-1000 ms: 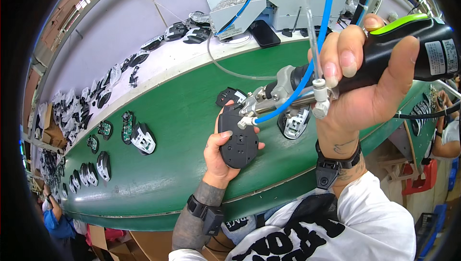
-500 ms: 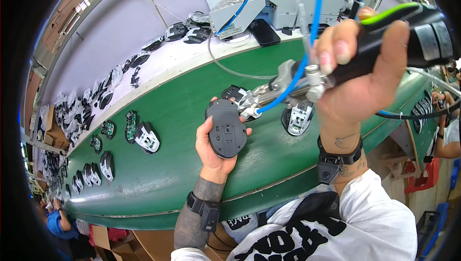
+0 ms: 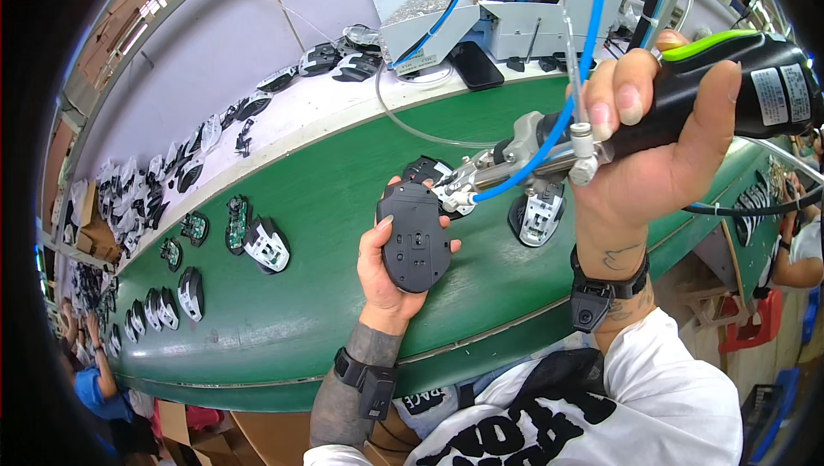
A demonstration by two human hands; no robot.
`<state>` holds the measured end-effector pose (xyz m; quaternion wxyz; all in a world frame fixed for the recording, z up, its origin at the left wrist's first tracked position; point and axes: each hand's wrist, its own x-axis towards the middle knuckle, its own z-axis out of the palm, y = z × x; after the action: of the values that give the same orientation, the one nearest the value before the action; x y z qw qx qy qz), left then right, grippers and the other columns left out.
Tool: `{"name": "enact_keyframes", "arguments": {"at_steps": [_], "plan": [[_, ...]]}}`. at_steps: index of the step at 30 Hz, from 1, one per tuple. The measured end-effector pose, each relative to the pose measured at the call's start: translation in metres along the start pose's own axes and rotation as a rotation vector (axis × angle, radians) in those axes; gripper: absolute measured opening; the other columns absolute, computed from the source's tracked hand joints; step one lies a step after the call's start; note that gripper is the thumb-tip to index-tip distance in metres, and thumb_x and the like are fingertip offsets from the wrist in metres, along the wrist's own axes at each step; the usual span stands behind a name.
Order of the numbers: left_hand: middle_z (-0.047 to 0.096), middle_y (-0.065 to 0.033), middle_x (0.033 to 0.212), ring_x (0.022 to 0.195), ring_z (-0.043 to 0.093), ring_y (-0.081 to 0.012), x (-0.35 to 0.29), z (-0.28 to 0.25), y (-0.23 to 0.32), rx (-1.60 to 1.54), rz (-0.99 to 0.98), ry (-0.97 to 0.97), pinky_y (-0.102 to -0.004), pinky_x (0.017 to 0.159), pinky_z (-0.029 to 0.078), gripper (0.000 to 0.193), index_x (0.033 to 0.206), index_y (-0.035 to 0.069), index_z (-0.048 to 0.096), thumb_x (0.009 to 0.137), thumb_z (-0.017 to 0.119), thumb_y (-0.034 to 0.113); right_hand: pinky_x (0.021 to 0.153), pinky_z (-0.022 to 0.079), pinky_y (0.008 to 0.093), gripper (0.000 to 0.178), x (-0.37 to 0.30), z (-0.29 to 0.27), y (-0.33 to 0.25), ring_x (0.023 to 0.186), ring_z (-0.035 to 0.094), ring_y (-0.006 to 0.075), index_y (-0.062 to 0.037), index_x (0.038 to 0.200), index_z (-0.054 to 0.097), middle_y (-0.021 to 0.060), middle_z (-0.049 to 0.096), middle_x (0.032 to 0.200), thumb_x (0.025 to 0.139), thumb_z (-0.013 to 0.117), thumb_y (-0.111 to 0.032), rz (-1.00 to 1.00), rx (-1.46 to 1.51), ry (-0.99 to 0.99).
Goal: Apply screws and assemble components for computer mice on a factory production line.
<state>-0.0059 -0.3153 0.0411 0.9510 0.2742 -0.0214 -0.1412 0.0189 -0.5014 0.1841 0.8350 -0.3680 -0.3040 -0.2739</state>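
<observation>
My left hand (image 3: 386,281) grips a black computer mouse (image 3: 417,247), its underside facing up, thumb along the left edge and fingertips showing at the right edge. In my right hand (image 3: 657,136) is a black electric screwdriver (image 3: 687,105) with a green lever, fingers wrapped round its body. The screwdriver's metal screw-feed nose (image 3: 459,190) sits by the upper right edge of the mouse; whether it touches cannot be told. Behind the nose, partly covered by it, lies a dark mouse part (image 3: 425,167). A white-and-black open mouse shell (image 3: 539,217) lies right of the nose.
Another open mouse shell (image 3: 268,245) and green circuit boards (image 3: 237,221) lie left on the green conveyor belt (image 3: 318,311). Finished-looking mice (image 3: 190,293) stand in a row farther left. A phone (image 3: 475,66) and a screw tray (image 3: 421,7) sit on the back shelf. A blue hose (image 3: 592,28) hangs by the screwdriver.
The mouse in my left hand has shifted slightly right and down. My right hand and the screwdriver have moved a little right and down too.
</observation>
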Motion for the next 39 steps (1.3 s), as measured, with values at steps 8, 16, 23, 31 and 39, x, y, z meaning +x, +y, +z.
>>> {"name": "enact_keyframes", "arguments": {"at_steps": [8,16,23,31,39], "plan": [[0.042,-0.0133,0.129,0.095,0.058,-0.0273,-0.001,0.0,0.0,0.003,0.003,-0.018,-0.0469,0.074,0.054,0.06,0.137,0.017,0.028,0.082,0.047,0.03,0.048,0.039,0.0261,0.042,-0.006,0.005,0.009,0.053,0.047,0.0152,-0.0049,0.102,0.049,0.0045,0.048,0.062,0.093,0.043,-0.046,0.028,0.0,0.005],[0.041,-0.0141,0.13,0.095,0.058,-0.0272,-0.002,0.001,0.001,-0.019,-0.024,-0.038,-0.0469,0.074,0.054,0.061,0.139,0.016,0.027,0.082,0.046,0.029,0.054,0.042,0.0264,0.042,-0.005,0.0,0.006,0.052,0.046,0.0143,-0.0041,0.099,0.047,0.0037,0.048,0.062,0.093,0.042,-0.045,0.026,0.015,-0.038],[0.045,-0.013,0.123,0.094,0.057,-0.0259,0.004,0.002,0.012,0.074,0.025,-0.037,-0.0458,0.073,0.054,0.058,0.137,0.014,0.029,0.084,0.046,0.027,0.06,0.046,0.0311,0.045,-0.002,-0.002,0.001,0.056,0.046,0.0147,-0.0035,0.105,0.047,0.0029,0.046,0.065,0.093,0.042,-0.047,0.046,-0.03,-0.121],[0.05,-0.0094,0.118,0.091,0.057,-0.0251,0.011,-0.026,0.023,-0.015,0.214,0.23,-0.0446,0.073,0.051,0.047,0.128,0.014,0.041,0.085,0.047,0.03,0.062,0.04,0.0287,0.047,-0.014,0.01,-0.009,0.057,0.047,0.0144,-0.0016,0.112,0.041,0.0042,0.049,0.071,0.092,0.046,-0.044,0.191,0.16,-0.264],[0.048,-0.0102,0.124,0.094,0.057,-0.0247,0.007,-0.019,0.019,-0.059,0.23,0.096,-0.0451,0.075,0.053,0.049,0.131,0.015,0.038,0.085,0.045,0.028,0.059,0.041,0.0304,0.047,-0.024,0.017,0.007,0.055,0.051,0.0149,-0.0027,0.111,0.039,0.0045,0.049,0.07,0.093,0.044,-0.045,0.245,0.165,-0.266]]}}
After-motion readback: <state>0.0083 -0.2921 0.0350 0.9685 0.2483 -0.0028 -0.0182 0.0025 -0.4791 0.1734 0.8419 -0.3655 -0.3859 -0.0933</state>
